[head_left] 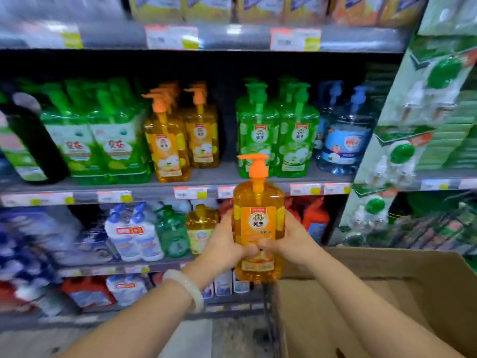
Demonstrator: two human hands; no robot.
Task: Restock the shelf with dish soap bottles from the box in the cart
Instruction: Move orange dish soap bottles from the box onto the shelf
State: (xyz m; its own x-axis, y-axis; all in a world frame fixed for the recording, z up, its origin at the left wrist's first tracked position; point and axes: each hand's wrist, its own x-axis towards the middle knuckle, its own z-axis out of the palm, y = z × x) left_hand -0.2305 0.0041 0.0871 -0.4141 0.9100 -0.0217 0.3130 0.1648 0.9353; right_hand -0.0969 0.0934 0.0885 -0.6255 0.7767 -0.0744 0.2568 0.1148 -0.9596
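Both hands, left hand point(227, 244) and right hand point(289, 241), clasp one orange soap bottle point(259, 228) upright by its lower body, above the box point(387, 293) and before the shelf point(154, 188) front edge. Judged full, heavy, smooth-sided; hold the body, not the pump.

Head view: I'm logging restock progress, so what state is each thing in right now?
Orange bottle: upright, off the shelf, gripped by both hands.
Left hand: wrapped round the bottle's left side.
Right hand: wrapped round its right side.
Box: open at the top; inside hidden.
Orange bottles on shelf: upright, with a gap to their right.
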